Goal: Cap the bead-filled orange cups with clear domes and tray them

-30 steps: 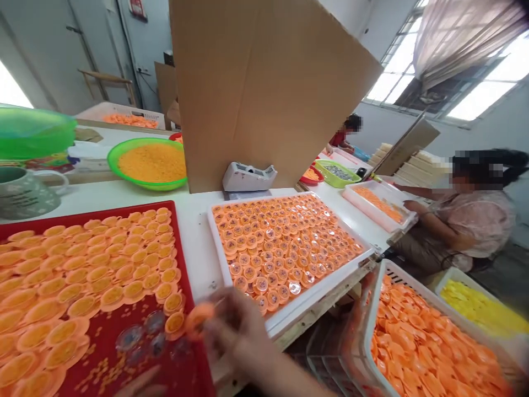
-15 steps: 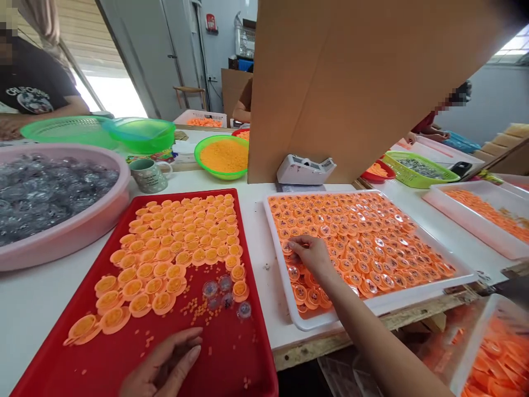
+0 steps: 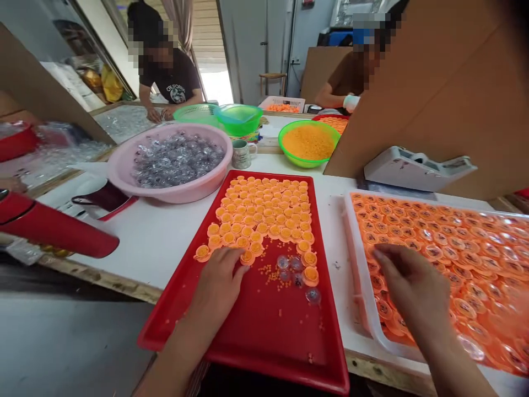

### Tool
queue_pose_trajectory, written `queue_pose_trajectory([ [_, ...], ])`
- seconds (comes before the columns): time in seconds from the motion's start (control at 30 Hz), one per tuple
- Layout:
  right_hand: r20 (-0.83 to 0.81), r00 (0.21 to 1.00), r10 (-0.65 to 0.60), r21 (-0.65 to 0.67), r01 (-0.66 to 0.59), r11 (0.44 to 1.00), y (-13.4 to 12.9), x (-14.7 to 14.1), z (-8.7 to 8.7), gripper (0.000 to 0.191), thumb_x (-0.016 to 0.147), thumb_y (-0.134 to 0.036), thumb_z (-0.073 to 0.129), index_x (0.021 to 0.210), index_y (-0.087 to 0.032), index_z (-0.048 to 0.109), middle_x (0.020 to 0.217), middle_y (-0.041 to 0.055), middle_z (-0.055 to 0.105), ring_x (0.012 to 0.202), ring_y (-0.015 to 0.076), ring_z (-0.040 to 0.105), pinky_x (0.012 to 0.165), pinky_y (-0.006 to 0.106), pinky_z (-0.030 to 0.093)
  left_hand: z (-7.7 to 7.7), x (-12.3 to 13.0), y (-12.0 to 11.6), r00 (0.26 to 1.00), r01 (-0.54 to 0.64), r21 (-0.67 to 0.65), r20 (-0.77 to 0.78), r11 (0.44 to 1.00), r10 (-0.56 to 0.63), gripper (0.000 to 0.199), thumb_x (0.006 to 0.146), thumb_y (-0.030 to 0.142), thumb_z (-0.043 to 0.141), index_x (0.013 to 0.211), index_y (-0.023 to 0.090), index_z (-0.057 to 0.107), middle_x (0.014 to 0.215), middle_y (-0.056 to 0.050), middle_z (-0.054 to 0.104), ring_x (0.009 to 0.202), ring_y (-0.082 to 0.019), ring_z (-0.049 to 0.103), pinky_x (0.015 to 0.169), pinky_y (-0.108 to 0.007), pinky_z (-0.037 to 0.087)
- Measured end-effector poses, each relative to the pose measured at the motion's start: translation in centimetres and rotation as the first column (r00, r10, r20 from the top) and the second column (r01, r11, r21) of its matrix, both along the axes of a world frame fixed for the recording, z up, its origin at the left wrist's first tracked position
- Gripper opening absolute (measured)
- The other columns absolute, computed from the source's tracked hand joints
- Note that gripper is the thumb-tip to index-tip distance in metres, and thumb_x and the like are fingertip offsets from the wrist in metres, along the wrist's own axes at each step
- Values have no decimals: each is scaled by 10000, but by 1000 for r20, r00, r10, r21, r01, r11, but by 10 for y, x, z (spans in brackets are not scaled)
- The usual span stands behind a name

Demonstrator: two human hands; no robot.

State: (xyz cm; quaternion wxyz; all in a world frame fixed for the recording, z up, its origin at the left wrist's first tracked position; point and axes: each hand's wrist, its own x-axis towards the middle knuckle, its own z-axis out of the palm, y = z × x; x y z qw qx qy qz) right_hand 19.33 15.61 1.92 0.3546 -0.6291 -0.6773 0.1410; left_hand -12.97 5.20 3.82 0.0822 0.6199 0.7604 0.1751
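My left hand [image 3: 219,281] is over the red tray [image 3: 276,336], its thumb and fingers closing around the edge of an orange cup-shaped piece [image 3: 247,257] in the front row. Rows of such pieces, filled with yellow-orange bits, cover the tray's back half. Several clear round caps [image 3: 313,296] and scattered bits lie at the tray's right. Above the left edge of the white tray [image 3: 372,325], my right hand [image 3: 413,281] has thumb and fingers apart, with nothing visible between them. That tray holds many orange pieces with clear caps [image 3: 433,252].
A pink basin [image 3: 169,193] of clear caps stands behind left, beside a mug [image 3: 242,154]. A green bowl [image 3: 306,146] holds orange bits. A red bottle [image 3: 58,223] lies left. A cardboard panel [image 3: 433,94] and white dispenser [image 3: 417,170] stand back right. Two people sit opposite.
The view has swung left. My left hand has moved up to the front orange pieces and closed on one. My right hand has opened a little near the white tray's left edge.
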Motion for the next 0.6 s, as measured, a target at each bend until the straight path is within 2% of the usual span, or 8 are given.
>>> queue_pose_trajectory([
  [0.07,-14,964,266,-31,-266,963,-18,-26,4,198,883,-358,572,931,-219,705,866,68,727,758,230,671,673,342,514,4,-2,12,998,48,-39,-34,998,-50,229,845,86,527,1008,154,672,979,-98,633,963,-270,582,806,-393,510],
  [0.13,20,862,506,-75,-504,861,-32,-54,7,191,922,-243,508,934,-212,696,881,76,694,802,217,646,707,327,511,6,-2,21,993,98,-72,-59,993,-103,184,814,53,526,879,157,664,929,-90,589,895,-263,545,733,-381,481],
  [0.17,54,821,568,-93,-562,822,-37,-66,7,216,927,-182,481,959,-210,693,891,79,677,823,213,632,720,320,506,6,-2,25,990,117,-84,-69,990,-123,172,806,42,520,815,159,646,912,-87,571,868,-256,527,708,-375,463],
  [0.2,98,795,598,-112,-589,801,-41,-77,7,251,921,-123,463,991,-209,689,891,80,659,835,211,618,729,316,499,6,-1,27,988,130,-93,-76,987,-137,179,804,32,505,764,161,623,896,-83,558,849,-248,510,691,-368,447],
  [0.27,199,772,603,-146,-585,798,-43,-91,5,312,889,-35,462,1031,-207,680,875,72,631,831,210,590,731,313,479,5,1,27,985,145,-105,-81,984,-153,225,817,19,459,702,168,582,861,-71,536,818,-231,483,666,-352,420],
  [0.43,463,685,562,-144,-567,811,-41,-104,1,207,798,12,573,833,-173,657,830,78,606,793,244,515,683,345,418,6,12,6,977,202,-130,-48,971,-209,236,847,36,443,698,175,563,868,-55,532,823,-213,481,671,-330,411],
  [0.5,483,671,563,-116,-588,800,-43,-105,0,207,789,18,574,816,-174,645,822,79,604,792,248,504,677,347,406,7,18,-6,971,238,-140,32,961,-236,205,844,41,469,727,178,566,912,-57,557,853,-214,502,697,-329,435],
  [0.6,403,676,617,-126,-627,769,-50,-102,0,252,786,48,522,765,-187,611,755,53,586,720,217,498,640,324,396,4,24,-21,954,235,-139,220,962,-202,183,853,46,484,821,187,596,948,-56,597,890,-220,547,763,-344,474],
])
